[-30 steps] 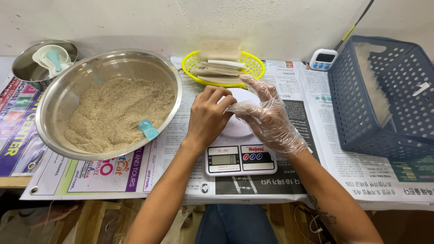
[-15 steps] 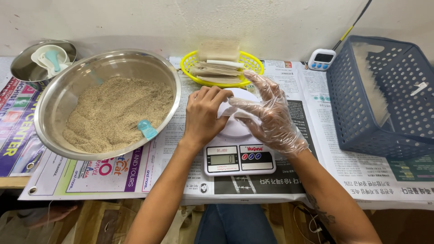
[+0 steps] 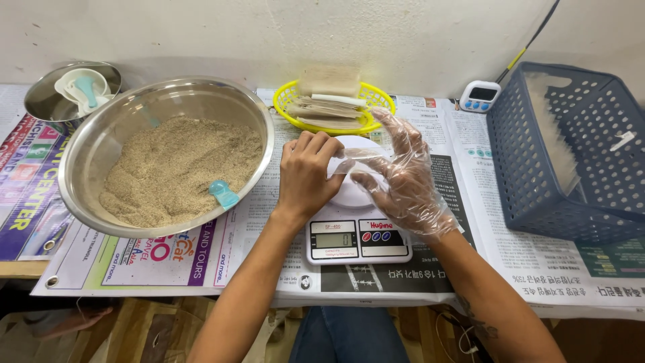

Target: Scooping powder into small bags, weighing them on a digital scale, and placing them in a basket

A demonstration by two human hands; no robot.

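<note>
The bare left hand (image 3: pixel 307 176) and the right hand (image 3: pixel 403 180), which wears a thin clear plastic glove, both pinch a small transparent bag (image 3: pixel 355 156) between them, just above the white round plate of the kitchen scale (image 3: pixel 355 225). To the left of the left hand stands a big steel bowl (image 3: pixel 91 144) of beige grain with a light blue scoop (image 3: pixel 222 193) in it. Just beyond the fingers is a yellow basket (image 3: pixel 290 101) of paper packets, and well to the right of the gloved hand a blue perforated basket (image 3: pixel 537 181).

The bowl (image 3: pixel 107 141) is shiny metal. The glove (image 3: pixel 410 181) is thin clear plastic. Matt newspaper (image 3: pixel 470 269) covers the table.
</note>
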